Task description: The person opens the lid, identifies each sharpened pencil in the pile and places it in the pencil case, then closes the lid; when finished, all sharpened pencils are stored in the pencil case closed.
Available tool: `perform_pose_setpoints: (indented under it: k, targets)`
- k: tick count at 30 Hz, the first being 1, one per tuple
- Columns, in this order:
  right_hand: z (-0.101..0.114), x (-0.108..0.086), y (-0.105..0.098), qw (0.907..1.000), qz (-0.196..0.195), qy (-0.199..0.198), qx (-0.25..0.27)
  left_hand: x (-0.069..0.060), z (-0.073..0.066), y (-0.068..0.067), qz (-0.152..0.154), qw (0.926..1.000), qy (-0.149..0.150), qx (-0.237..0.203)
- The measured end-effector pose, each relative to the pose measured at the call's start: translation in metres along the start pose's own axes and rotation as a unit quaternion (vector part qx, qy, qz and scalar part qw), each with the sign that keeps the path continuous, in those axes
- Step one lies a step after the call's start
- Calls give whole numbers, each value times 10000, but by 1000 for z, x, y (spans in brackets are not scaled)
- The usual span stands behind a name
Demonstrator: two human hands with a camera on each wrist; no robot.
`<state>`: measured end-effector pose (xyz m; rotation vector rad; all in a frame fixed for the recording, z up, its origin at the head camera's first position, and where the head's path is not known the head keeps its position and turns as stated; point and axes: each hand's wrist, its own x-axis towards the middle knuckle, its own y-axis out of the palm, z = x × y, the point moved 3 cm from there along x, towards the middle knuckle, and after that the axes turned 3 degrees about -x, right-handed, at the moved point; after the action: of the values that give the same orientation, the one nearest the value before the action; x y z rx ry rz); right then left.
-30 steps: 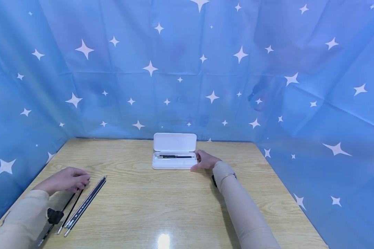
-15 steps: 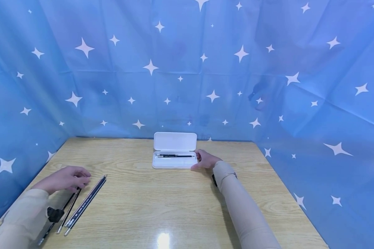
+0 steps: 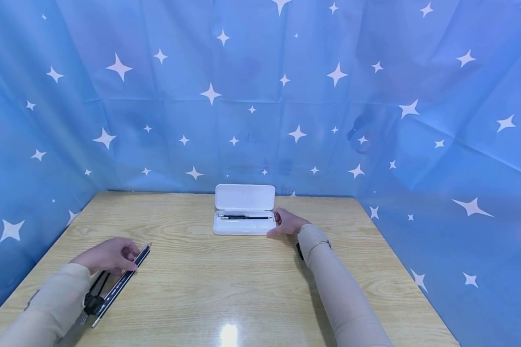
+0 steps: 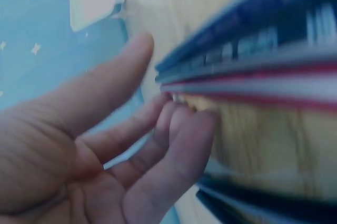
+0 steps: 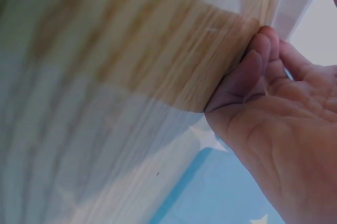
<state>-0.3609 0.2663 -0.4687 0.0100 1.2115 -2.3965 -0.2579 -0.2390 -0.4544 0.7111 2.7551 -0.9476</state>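
A white pencil case (image 3: 243, 228) stands at the table's far edge with its lid (image 3: 245, 196) raised. Dark pencils (image 3: 247, 218) lie inside along the back. My right hand (image 3: 288, 223) holds the case's right end, thumb at the front corner and fingers curled behind; the right wrist view shows this hand (image 5: 295, 97) low against the tabletop. On the left, my left hand (image 3: 110, 255) reaches over a bundle of dark striped pencils (image 3: 118, 288). In the left wrist view, the thumb stands apart from the pencils (image 4: 263, 50), and the fingers are loosely bent near their ends.
More dark pencils (image 3: 99, 283) lie partly hidden beneath the left wrist. The wooden table (image 3: 226, 279) runs between the two arms. A blue star-patterned curtain (image 3: 252, 120) hangs behind and along both sides.
My left hand has moved right, from above the leftmost pencils to the bundle beside them. The right hand stays at the pencil case.
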Motion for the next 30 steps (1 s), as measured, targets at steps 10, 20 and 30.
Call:
perform_pose_setpoints:
  k: [10, 20, 30]
  targets:
    - [-1, 1, 0, 10000, -2, -41, 38, 4, -5, 11, -587, 9960, -249, 627]
    - [-3, 3, 1, 10000, 11, -14, 12, 7, -3, 15, -697, 9931, -563, 751]
    - [-4, 2, 0, 10000, 17, 15, -54, 6, -6, 15, -690, 9933, -500, 781]
